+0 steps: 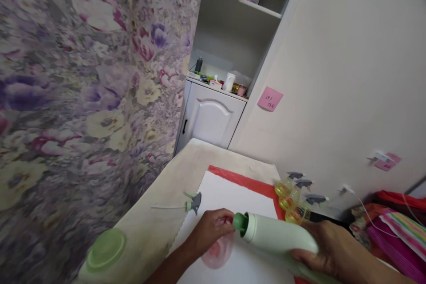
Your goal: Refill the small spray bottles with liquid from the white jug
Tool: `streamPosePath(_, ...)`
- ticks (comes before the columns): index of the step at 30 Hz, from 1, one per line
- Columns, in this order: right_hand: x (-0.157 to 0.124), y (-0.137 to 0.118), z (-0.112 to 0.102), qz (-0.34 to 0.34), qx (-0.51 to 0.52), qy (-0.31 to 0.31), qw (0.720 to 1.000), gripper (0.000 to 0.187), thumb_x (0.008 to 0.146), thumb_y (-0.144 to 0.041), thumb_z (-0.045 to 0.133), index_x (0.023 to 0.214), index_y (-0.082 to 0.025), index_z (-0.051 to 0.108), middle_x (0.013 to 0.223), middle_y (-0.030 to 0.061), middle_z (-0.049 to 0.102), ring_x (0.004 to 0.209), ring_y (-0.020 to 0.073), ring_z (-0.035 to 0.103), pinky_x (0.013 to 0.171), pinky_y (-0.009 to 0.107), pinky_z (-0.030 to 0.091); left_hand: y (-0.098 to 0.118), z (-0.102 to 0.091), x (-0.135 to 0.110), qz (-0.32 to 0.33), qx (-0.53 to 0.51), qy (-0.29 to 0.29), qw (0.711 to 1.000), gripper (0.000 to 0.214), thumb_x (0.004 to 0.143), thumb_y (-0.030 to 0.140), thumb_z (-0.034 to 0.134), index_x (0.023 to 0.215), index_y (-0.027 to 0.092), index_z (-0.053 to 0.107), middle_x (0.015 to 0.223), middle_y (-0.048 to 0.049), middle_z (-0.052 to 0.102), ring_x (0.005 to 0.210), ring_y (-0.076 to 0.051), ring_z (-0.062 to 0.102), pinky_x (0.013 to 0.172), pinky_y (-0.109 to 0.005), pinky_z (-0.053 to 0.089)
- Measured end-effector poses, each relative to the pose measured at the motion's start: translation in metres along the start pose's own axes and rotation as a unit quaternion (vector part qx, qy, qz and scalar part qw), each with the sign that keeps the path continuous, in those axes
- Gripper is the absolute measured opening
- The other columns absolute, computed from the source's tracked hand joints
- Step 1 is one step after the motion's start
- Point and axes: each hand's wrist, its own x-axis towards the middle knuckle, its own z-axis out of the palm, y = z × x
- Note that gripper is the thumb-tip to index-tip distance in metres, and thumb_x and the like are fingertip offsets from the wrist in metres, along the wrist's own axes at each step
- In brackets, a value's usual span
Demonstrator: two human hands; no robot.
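Note:
My right hand (pixel 328 244) is wrapped round a pale green jug (pixel 278 233), tilted nearly flat with its mouth to the left. The jug's darker green spout (pixel 240 222) comes right up to my left hand (pixel 216 226). My left hand is closed at the top of a clear, pink-tinted bottle (pixel 218 253), low over the white sheet; the fingers hide its neck. Whether liquid is flowing cannot be made out. To the left lies a grey and green spray head (pixel 193 204) with a thin white tube.
Several spray bottles with yellow liquid (pixel 288 202) stand at the table's right edge. A white sheet (pixel 239 193) lies over red material (pixel 241 176). A light green round lid (pixel 106 249) is at front left. Floral curtain (pixel 100 97) hangs left; the wall (pixel 333 75) rises right.

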Motion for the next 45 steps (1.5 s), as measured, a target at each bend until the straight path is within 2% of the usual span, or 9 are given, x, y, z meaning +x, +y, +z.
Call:
streamPosePath(6,0.001,-0.017,-0.013,-0.001,-0.082,-0.041,0.996,0.047,0.077,-0.066,0.052,0.079,-0.022,0.066,0.073,0.0086,0.074,0.065,0.0293,0.069,0.052,0.029,0.034,-0.001,0.0,0.0,0.006,0.0,0.006,1.0,0.02,0.07,0.02,0.067,0.088,0.016,0.074,0.083,-0.0027,0.074,0.082,-0.02,0.063,0.076,-0.028,0.044)
streamPosePath(11,0.004,-0.024,-0.018,-0.003,-0.092,-0.055,0.994,0.047,0.079,-0.065,0.05,0.082,-0.021,0.066,0.076,0.0093,0.074,0.068,0.0292,0.069,0.056,0.031,0.039,0.0,0.0,0.0,0.004,0.0,0.011,1.0,0.02,0.069,0.015,0.065,0.087,0.016,0.075,0.081,-0.0024,0.074,0.08,-0.02,0.063,0.074,-0.028,0.044)
streamPosePath(19,0.004,-0.024,-0.02,0.008,-0.131,-0.044,0.99,0.048,0.077,-0.067,0.051,0.082,-0.022,0.067,0.074,0.0101,0.074,0.068,0.0326,0.07,0.056,0.034,0.041,-0.002,0.001,0.0,0.011,-0.006,0.008,1.0,0.02,0.07,0.018,0.067,0.089,0.015,0.075,0.085,-0.0041,0.076,0.083,-0.021,0.064,0.076,-0.029,0.045)
streamPosePath(30,0.005,-0.025,-0.025,-0.023,-0.13,-0.048,0.99,0.043,0.079,-0.064,0.05,0.08,-0.023,0.064,0.072,0.0068,0.073,0.065,0.032,0.07,0.053,0.031,0.031,-0.006,0.002,0.003,0.012,-0.004,0.009,1.0,0.019,0.071,0.016,0.067,0.088,0.016,0.075,0.084,-0.0029,0.075,0.083,-0.021,0.064,0.075,-0.027,0.045)
streamPosePath(35,0.004,-0.025,-0.025,-0.021,-0.143,-0.035,0.989,0.046,0.079,-0.066,0.049,0.081,-0.023,0.064,0.073,0.0084,0.074,0.067,0.0333,0.071,0.052,0.031,0.034,-0.008,0.003,0.003,0.015,-0.003,0.01,1.0,0.018,0.072,0.017,0.067,0.088,0.016,0.075,0.084,-0.003,0.075,0.083,-0.02,0.064,0.075,-0.027,0.044)
streamPosePath(45,0.006,-0.03,-0.031,-0.015,-0.135,-0.058,0.989,0.049,0.08,-0.067,0.047,0.083,-0.022,0.065,0.074,0.01,0.073,0.066,0.031,0.07,0.054,0.034,0.038,-0.007,0.002,0.003,0.014,-0.004,0.006,1.0,0.018,0.072,0.019,0.068,0.088,0.018,0.075,0.083,-0.0017,0.075,0.082,-0.02,0.064,0.075,-0.027,0.044)
